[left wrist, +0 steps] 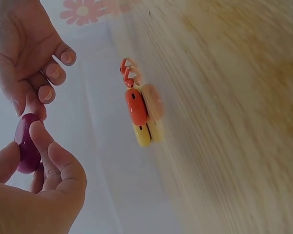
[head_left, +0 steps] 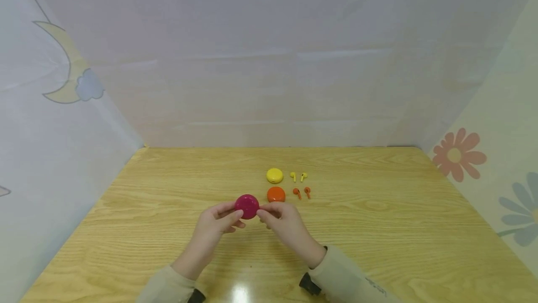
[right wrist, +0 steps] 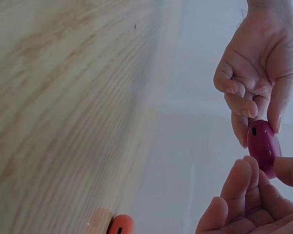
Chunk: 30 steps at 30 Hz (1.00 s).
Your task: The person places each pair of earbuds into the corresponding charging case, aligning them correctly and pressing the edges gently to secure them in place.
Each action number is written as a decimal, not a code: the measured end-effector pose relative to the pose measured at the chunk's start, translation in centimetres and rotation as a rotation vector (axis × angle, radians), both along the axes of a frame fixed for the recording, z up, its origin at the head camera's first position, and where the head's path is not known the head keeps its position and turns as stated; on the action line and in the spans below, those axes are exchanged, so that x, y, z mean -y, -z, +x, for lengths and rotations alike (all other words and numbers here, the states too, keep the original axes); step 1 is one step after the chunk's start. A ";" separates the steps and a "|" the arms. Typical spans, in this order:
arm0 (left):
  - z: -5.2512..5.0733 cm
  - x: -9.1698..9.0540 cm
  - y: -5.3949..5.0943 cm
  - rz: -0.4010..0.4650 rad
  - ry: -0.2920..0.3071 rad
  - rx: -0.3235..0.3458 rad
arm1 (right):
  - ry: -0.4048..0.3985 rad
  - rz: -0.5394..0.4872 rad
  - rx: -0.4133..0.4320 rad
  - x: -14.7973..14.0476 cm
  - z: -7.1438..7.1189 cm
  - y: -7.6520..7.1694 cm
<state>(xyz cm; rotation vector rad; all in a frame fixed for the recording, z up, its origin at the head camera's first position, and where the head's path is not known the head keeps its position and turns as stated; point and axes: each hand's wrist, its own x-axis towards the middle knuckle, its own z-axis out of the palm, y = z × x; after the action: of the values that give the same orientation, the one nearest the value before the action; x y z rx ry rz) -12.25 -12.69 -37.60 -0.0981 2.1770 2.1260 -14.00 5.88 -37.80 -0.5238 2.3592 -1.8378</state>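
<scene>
One magenta case [head_left: 247, 206] between both hands [head_left: 215, 221] [head_left: 289, 225], right thumb [head_left: 268, 218] apparently at its edge.

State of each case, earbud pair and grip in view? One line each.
Magenta case: closed, held up off the table.
Orange case: closed, on the table.
Yellow case: closed, on the table.
Orange earbuds: out, lying on the table.
Yellow earbuds: out, lying on the table.
Left grip: pinching the magenta case.
Right grip: pinching its edge.
</scene>
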 end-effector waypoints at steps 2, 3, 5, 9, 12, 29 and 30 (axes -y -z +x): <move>-0.1 0.1 0.1 0.000 -0.002 0.007 | 0.001 -0.002 0.002 0.1 -0.1 0.1; -0.1 0.2 0.1 -0.002 -0.002 0.011 | 0.001 -0.003 0.004 0.2 -0.2 0.1; -0.2 0.4 0.2 -0.007 0.002 0.018 | -0.002 -0.003 0.010 0.4 -0.3 0.3; -0.3 0.9 0.4 -0.021 0.013 0.036 | -0.011 0.003 0.028 0.7 -0.6 0.8; -0.4 1.2 0.6 -0.027 0.024 0.056 | -0.016 0.021 0.036 0.9 -0.7 1.0; -1.0 2.3 1.5 -0.084 0.036 0.137 | 0.001 0.113 0.165 2.2 -1.2 1.4; -1.0 2.4 1.5 -0.087 0.036 0.138 | -0.001 0.116 0.170 2.2 -1.2 1.5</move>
<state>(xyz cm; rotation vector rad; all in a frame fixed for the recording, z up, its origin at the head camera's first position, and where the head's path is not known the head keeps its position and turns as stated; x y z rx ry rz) -13.20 -15.06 -39.13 -0.2038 2.1745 1.9431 -15.21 3.65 -39.27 -0.3406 2.3328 -1.6605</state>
